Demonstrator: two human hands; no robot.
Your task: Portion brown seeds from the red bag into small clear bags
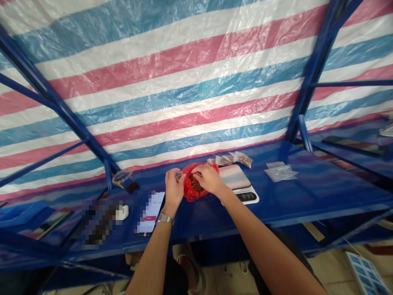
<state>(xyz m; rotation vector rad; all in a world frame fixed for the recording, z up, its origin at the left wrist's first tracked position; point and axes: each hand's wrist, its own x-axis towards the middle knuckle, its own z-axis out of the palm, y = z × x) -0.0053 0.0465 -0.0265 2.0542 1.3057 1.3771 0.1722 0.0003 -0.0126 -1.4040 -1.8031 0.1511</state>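
Note:
A red plastic bag (190,194) lies open on the blue tabletop, with small reddish-brown dried pieces (196,184) inside. My right hand (209,178) reaches over its right side, fingers bent together at the pieces; what sits between the fingertips is hidden. On the bag's left, my left hand (173,188) is closed on a small clear plastic item (178,176), whose exact kind I cannot make out. Just right of the bag is a white scale (254,198) with a dark button panel and a pale, shiny plate (235,177).
Filled clear bags (244,159) lie behind the scale, flat clear bags (281,171) to the right. A lit phone (152,213) is left of my wrist. Farther left are a clear plastic container (122,177) and a white earbud case (123,212). Blue metal posts (302,90) frame a striped tarp (196,90).

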